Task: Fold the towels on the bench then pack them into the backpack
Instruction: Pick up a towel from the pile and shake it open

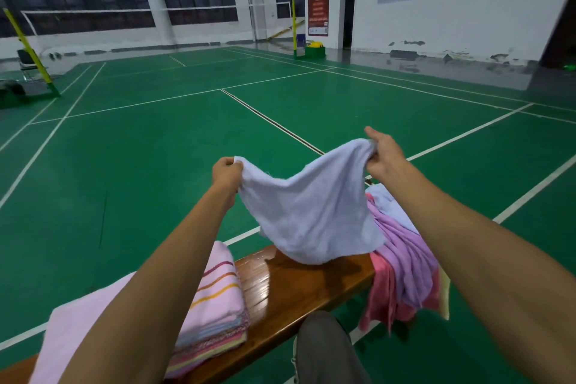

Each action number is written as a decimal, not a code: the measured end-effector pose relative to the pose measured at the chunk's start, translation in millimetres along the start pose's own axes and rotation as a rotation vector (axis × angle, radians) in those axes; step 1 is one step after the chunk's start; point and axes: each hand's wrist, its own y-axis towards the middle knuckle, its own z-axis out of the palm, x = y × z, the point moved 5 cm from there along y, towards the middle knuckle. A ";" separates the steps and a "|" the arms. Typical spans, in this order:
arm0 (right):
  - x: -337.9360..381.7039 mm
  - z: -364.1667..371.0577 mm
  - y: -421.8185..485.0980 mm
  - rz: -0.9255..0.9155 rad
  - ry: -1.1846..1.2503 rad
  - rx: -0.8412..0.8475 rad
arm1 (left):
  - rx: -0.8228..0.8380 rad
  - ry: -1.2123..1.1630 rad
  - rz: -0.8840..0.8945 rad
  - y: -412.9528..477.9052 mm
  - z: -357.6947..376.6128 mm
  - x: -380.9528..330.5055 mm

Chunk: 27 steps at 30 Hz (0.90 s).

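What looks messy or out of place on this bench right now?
The unfolded pile at the bench's right end is crumpled and spills over its edge, unlike the neat folded stack on the left. The white towel hangs between both hands.

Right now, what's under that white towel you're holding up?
Under the white towel, bare bench shows. Its right edge covers part of the loose purple and pink towels; what lies beneath them is hidden.
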 end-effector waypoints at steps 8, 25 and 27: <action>30.7 -6.0 3.9 -0.232 -0.429 -0.055 | 0.133 0.188 0.176 3.7 1.1 -19.4; -1.7 -31.8 15.0 0.050 -0.262 0.065 | 0.194 0.130 0.154 2.1 1.5 -28.0; 2.0 -25.3 9.6 0.018 -0.279 0.092 | 0.222 0.454 0.318 6.6 1.2 -28.6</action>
